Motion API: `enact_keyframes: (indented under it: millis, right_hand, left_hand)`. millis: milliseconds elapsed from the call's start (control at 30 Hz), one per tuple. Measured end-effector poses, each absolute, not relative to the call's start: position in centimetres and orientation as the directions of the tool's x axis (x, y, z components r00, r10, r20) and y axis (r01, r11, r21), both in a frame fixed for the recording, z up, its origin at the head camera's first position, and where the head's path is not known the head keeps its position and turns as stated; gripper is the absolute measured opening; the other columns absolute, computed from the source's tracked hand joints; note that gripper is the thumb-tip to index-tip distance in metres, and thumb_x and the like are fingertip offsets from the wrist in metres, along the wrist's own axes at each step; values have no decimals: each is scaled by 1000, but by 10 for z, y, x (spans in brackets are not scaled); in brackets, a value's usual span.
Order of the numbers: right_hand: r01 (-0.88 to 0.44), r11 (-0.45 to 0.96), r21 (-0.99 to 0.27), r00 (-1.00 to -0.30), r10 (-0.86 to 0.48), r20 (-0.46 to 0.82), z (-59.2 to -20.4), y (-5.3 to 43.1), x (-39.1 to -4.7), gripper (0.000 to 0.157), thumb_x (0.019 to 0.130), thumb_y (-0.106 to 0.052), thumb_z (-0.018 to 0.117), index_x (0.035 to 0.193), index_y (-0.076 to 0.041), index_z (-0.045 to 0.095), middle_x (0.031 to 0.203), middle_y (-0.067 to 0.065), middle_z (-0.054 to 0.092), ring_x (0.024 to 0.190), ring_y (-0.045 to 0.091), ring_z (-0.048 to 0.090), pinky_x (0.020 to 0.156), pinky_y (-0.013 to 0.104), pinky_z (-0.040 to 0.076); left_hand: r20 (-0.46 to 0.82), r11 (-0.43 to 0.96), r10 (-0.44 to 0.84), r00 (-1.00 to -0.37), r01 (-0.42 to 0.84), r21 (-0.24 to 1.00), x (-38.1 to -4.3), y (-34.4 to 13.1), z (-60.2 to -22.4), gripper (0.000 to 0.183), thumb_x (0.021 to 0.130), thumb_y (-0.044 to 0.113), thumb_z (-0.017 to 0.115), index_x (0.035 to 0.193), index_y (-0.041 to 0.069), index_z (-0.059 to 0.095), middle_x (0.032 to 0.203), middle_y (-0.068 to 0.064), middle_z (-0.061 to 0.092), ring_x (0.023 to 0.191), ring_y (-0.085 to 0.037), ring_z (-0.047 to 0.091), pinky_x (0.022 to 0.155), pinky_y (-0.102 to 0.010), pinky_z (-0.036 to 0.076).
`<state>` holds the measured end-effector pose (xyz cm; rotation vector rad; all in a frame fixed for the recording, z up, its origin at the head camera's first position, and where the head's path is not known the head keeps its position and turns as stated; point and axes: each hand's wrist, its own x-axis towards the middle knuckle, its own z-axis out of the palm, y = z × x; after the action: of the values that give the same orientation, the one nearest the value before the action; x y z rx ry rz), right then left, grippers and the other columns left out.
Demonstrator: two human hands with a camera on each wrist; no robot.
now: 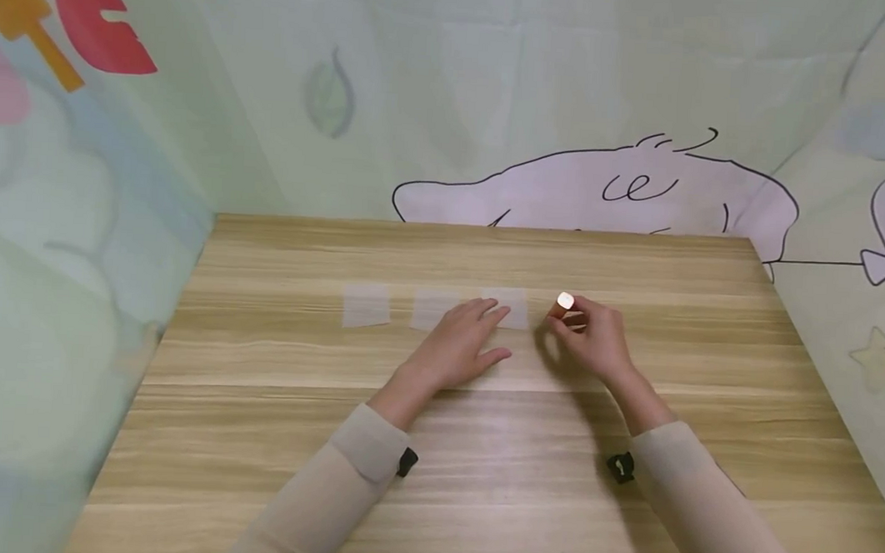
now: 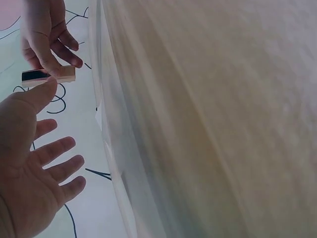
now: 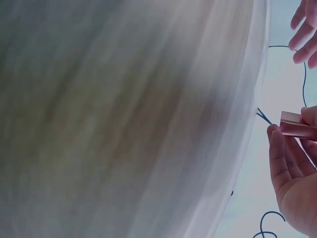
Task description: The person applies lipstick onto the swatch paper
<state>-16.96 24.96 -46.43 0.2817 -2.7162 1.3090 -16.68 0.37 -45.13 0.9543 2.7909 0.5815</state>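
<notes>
My right hand [image 1: 599, 336] pinches a small square tube that looks like a lipstick [image 1: 560, 305] between thumb and fingers, above the table. Its pale end catches the light in the head view. In the left wrist view the lipstick [image 2: 65, 74] has a dark part and a gold part; a copper-coloured side [image 3: 293, 130] of it shows in the right wrist view. To its left, my left hand [image 1: 456, 341] is spread with relaxed fingers, holding nothing. Its fingertips overlap the right-hand pale square sheet [image 1: 517, 307]; I cannot tell whether they touch it.
Two more thin pale squares, a middle sheet [image 1: 427, 307] and a left sheet [image 1: 366, 306], lie in the same row on the wood-grain table [image 1: 476, 495]. A printed cloth backdrop [image 1: 452, 85] rises behind the table and along its sides.
</notes>
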Motion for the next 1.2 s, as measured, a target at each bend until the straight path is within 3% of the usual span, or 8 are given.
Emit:
enact_keyframes:
  millis: [333,600,800,1200]
  right_hand:
    - [-275,635,-722,-961,-160,225,-460,241,-167,19,87,-1,77,105,2,73,102,21,74,84,32,72,70,44,62]
    - [-367,653,-663,-929,-218,299,-458,234,-168,21,84,0,79,104,1,74,98,14,76,80,26,71,60,34,59]
    - [-426,663,-616,-903,-270,334,-458,230,-168,20,83,0,80,102,-1,75,96,12,76,79,25,70,58,38,58]
    - [-473,710,-522,-880,-348,325,-458,221,-166,22,81,-5,82,102,-3,76,98,11,76,83,26,70,78,45,58]
  left_hand:
    - [11,728,587,-810,534,431,-167,-4,-451,65,101,42,61,154,8,42,155,-14,43,145,-28,37,122,-41,25]
    - [34,720,585,-810,538,438,-169,-10,-449,65,100,41,63,153,6,43,152,-13,47,144,-29,39,122,-41,27]
    - [52,703,584,-810,537,466,-169,-14,-449,64,99,36,66,151,4,45,149,-14,50,141,-30,42,120,-42,30]
    - [71,698,583,-810,543,467,-169,-15,-446,60,98,34,68,148,5,49,145,-13,54,137,-30,47,117,-43,35]
